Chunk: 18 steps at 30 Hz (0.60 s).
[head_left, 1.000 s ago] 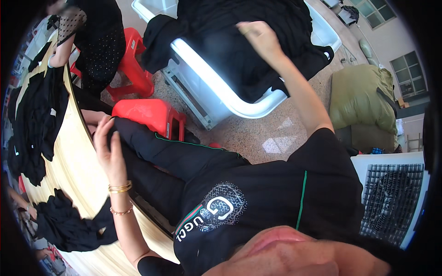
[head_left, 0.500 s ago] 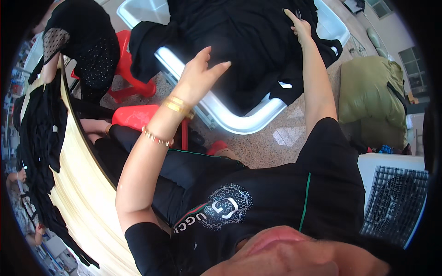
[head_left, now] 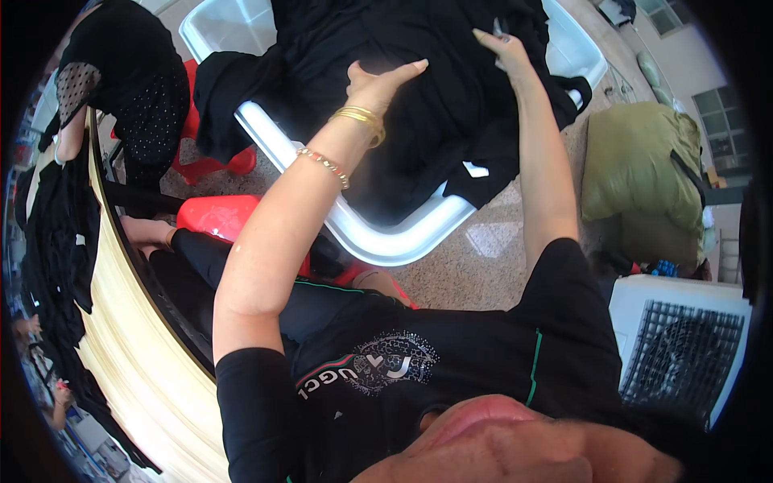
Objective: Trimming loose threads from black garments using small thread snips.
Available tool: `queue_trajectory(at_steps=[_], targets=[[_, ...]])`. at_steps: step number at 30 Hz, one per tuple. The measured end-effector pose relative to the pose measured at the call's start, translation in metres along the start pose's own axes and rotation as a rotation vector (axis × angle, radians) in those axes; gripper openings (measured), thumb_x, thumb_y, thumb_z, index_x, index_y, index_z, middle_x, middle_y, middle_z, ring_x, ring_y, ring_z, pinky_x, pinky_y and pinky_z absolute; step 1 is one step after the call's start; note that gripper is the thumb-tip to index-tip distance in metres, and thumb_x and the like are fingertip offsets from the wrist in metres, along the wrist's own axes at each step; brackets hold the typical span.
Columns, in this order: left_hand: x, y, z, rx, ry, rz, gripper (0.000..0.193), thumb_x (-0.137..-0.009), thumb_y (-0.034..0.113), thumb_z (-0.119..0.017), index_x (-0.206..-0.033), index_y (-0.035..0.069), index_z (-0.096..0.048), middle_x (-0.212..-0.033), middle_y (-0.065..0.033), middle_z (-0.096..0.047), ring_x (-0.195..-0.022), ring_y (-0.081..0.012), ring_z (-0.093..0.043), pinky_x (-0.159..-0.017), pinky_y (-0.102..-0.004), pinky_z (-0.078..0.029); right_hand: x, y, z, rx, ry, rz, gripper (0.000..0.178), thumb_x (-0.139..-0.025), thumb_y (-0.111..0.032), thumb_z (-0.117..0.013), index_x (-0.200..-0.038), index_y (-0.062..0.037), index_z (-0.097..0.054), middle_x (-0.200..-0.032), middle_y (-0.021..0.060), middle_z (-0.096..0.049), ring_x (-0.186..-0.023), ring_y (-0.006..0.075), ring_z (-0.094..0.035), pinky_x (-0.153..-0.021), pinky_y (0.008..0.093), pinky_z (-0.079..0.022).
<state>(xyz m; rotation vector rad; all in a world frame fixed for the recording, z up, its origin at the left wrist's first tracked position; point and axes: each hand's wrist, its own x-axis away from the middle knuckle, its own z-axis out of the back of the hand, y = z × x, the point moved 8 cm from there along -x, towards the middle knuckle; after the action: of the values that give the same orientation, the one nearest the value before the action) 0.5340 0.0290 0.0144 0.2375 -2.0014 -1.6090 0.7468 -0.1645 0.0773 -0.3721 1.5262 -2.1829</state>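
A heap of black garments (head_left: pixel 451 97) fills a white plastic tub (head_left: pixel 394 241) in front of me and spills over its edges. Over the middle of the heap is my left hand (head_left: pixel 374 84), its thumb stretched away from the other fingers and nothing visible in it. Farther right, my right hand (head_left: pixel 511 60) is above the cloth with a small metal tool, apparently thread snips (head_left: pixel 501 30), along its fingers. Its thumb points left, and the rest of its grip is partly hidden. A small white tag (head_left: pixel 475 169) shows on the near part of the black cloth.
A light-topped table (head_left: pixel 137 346) with black clothing (head_left: pixel 60 241) curves along my left. Another person (head_left: pixel 129 88) stands beyond it, near red plastic stools (head_left: pixel 217 216). To the right are a stuffed olive-green bag (head_left: pixel 640 161) and a white-framed fan unit (head_left: pixel 684 346).
My left hand has moved forward and right over the garments, its thumb swinging farther out. My right hand has shifted slightly left and nearer, still with the snips. The view has shifted slightly.
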Motion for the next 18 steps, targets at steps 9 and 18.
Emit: queue_trajectory(at_steps=[9,18], targets=[[0.026,0.004,0.002,0.391,0.051,0.091,0.112,-0.058,-0.004,-0.076,-0.155,0.002,-0.021,-0.148,-0.0233,-0.040,-0.134,-0.0351,-0.041,-0.108,-0.0418,-0.037,-0.012,0.014,-0.031,-0.288,-0.139,0.149,0.021,-0.089,-0.013,-0.070,-0.105,0.0003,-0.069,-0.086,0.0013,-0.069,-0.071,0.0099,-0.064,-0.067,0.0237,-0.051],[0.205,0.059,0.032,0.603,-0.261,-0.062,0.064,-0.062,-0.005,-0.070,-0.123,-0.005,-0.054,-0.108,-0.0134,-0.065,-0.108,-0.0222,-0.060,-0.099,-0.0327,-0.044,0.092,-0.034,-0.073,-0.429,-0.237,0.267,0.043,-0.084,-0.019,-0.073,-0.117,0.0056,-0.064,-0.105,0.0093,-0.071,-0.094,0.0159,-0.068,-0.088,0.0297,-0.053]])
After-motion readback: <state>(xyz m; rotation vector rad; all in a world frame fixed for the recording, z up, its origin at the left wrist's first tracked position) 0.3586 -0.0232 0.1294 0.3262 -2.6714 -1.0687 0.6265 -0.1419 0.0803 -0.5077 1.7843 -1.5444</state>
